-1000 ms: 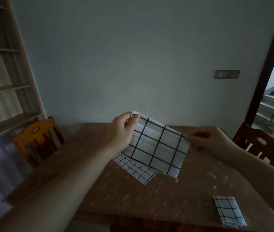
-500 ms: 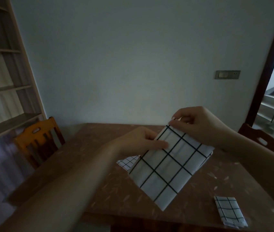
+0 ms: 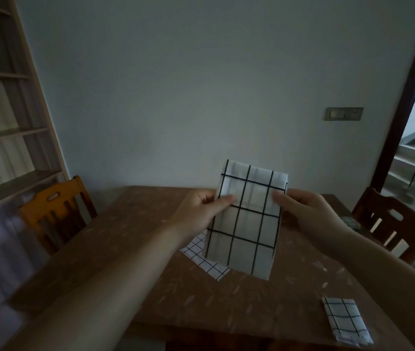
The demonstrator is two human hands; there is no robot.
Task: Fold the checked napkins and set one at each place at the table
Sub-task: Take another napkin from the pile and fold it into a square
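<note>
Mid-frame above the table, the left hand and right hand pinch opposite side edges of a wide-checked napkin, its long axis vertical, lower half hanging below both grips.

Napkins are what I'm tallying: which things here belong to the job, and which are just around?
Job: held napkin, left hand, right hand, fine-checked napkin, folded napkin, table.
Around: orange chair, dark chair, shelves, wall switch.
</note>
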